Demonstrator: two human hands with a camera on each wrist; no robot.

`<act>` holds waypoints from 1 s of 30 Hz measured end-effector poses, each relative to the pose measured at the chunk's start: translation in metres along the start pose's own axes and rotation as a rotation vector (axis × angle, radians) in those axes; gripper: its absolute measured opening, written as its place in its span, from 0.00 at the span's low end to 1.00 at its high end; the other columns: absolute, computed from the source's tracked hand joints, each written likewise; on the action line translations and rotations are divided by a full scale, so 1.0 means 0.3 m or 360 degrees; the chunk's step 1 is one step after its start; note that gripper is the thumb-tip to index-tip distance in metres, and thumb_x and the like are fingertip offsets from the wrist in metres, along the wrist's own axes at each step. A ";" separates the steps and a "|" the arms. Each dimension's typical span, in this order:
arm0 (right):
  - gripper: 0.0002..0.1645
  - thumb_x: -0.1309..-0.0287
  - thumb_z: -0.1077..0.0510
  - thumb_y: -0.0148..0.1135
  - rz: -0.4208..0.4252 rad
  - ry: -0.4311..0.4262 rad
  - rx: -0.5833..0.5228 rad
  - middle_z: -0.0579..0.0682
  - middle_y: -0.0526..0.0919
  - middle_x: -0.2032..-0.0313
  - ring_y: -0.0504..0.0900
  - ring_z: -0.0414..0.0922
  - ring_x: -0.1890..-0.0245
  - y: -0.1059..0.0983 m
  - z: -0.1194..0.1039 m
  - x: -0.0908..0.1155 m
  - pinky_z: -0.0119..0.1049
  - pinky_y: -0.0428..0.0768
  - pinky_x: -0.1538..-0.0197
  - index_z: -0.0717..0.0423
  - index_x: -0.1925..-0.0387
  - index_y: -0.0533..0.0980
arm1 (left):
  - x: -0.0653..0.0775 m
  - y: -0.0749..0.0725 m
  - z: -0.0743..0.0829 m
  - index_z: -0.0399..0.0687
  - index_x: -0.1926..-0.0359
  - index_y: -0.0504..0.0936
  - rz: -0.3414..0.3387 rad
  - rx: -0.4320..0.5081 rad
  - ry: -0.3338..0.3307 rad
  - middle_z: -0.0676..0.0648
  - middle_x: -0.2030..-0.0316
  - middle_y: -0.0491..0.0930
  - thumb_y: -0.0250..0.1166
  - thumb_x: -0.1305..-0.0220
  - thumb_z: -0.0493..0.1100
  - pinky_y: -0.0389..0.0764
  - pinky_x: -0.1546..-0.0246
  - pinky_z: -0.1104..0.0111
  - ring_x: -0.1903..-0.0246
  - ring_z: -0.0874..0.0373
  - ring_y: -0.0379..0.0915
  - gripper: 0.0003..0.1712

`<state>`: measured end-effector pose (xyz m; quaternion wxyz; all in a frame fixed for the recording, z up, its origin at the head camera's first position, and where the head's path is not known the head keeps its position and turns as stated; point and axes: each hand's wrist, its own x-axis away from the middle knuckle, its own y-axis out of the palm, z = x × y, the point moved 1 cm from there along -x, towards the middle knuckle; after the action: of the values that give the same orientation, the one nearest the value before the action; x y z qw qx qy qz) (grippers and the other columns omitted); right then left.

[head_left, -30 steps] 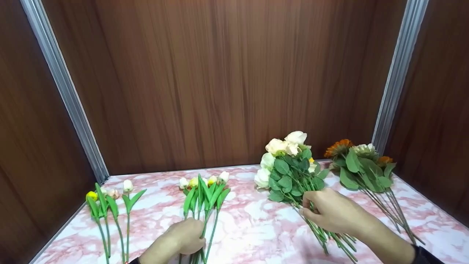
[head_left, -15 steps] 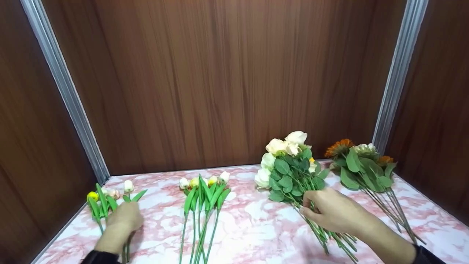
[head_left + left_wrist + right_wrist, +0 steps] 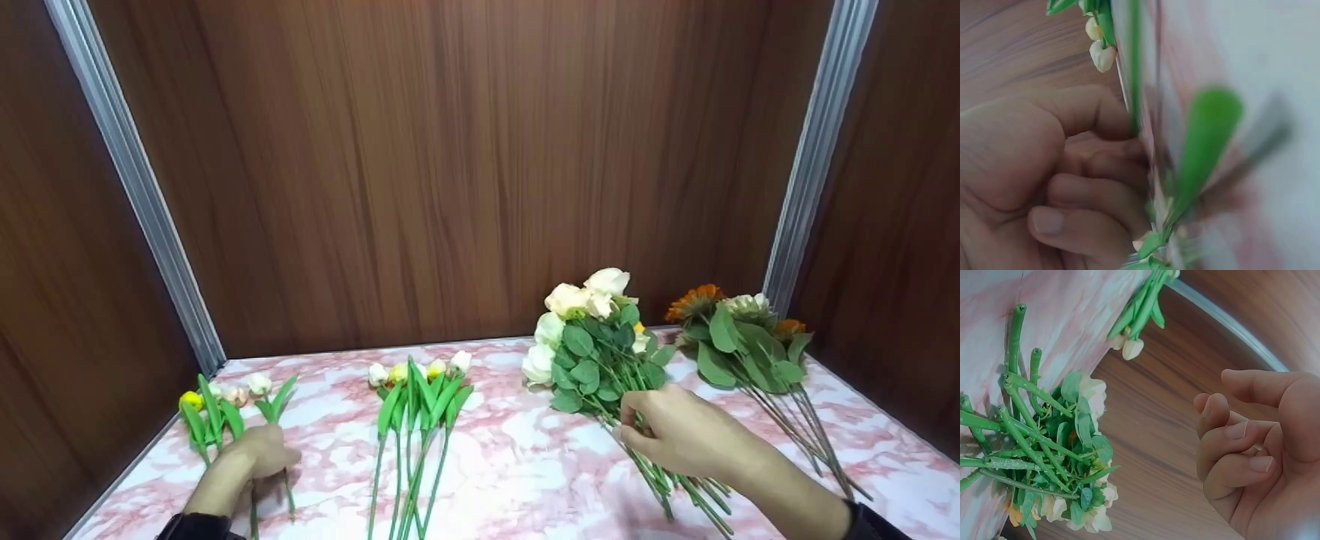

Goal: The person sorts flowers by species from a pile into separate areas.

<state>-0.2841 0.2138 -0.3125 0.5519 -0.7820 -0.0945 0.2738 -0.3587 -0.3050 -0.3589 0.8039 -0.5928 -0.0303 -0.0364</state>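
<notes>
At the left of the table, my left hand (image 3: 261,451) pinches the green stem of a white tulip (image 3: 259,385). The left wrist view shows thumb and forefinger on that stem (image 3: 1135,67), the other fingers curled. Several more tulips, among them a yellow one (image 3: 192,400), lie just left of this hand. Over the stems of a bunch of cream and white roses (image 3: 566,300) hangs my right hand (image 3: 679,431), its fingers loosely curled around nothing. Those rose stems (image 3: 1027,430) stand apart from the hand in the right wrist view.
A group of white and yellow tulips (image 3: 420,405) lies mid-table with stems toward me. Orange and white flowers (image 3: 742,337) with broad leaves lie at the far right. Brown wood-look panels (image 3: 450,172) enclose the pink marbled table (image 3: 517,480) at back and sides.
My left hand has left the middle tulips, moved left and taken hold of a white tulip, whose stem end has swung right. The right hand has stayed in place.
</notes>
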 end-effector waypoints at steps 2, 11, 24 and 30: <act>0.07 0.44 0.52 0.60 0.0006 -0.0005 0.0004 0.34 0.66 0.89 0.59 0.28 0.90 0.001 0.000 0.000 0.26 0.64 0.85 0.42 0.77 0.74 | -0.006 -0.004 0.012 0.40 0.78 0.73 0.0154 0.0002 0.0030 0.46 0.79 0.72 0.59 0.47 0.46 0.68 0.79 0.68 0.80 0.56 0.68 0.13; 0.06 0.44 0.52 0.60 -0.0016 0.0004 -0.0013 0.34 0.67 0.89 0.60 0.29 0.90 0.000 0.004 0.001 0.26 0.65 0.84 0.43 0.76 0.74 | -0.012 -0.013 0.170 0.43 0.79 0.73 0.0574 0.0297 0.0138 0.49 0.84 0.69 0.59 0.45 0.43 0.68 0.82 0.68 0.82 0.57 0.65 0.11; 0.07 0.44 0.52 0.60 -0.0007 0.0010 0.0000 0.34 0.65 0.90 0.59 0.28 0.91 0.000 0.000 -0.001 0.26 0.64 0.85 0.42 0.77 0.74 | 0.088 0.151 0.435 0.48 0.87 0.67 0.0121 -0.0016 0.0565 0.51 0.88 0.67 0.58 0.50 0.38 0.68 0.87 0.69 0.88 0.60 0.62 0.13; 0.07 0.45 0.52 0.60 0.0002 0.0017 0.0020 0.33 0.64 0.90 0.58 0.28 0.91 -0.001 -0.004 0.001 0.26 0.63 0.86 0.42 0.77 0.73 | 0.102 0.163 0.436 0.47 0.86 0.66 0.0001 -0.0127 0.0639 0.52 0.86 0.65 0.59 0.53 0.38 0.66 0.84 0.68 0.86 0.60 0.61 0.11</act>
<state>-0.2832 0.2131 -0.3120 0.5571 -0.7800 -0.0894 0.2706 -0.3243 -0.1662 -0.3640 0.7696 -0.6052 0.1321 -0.1548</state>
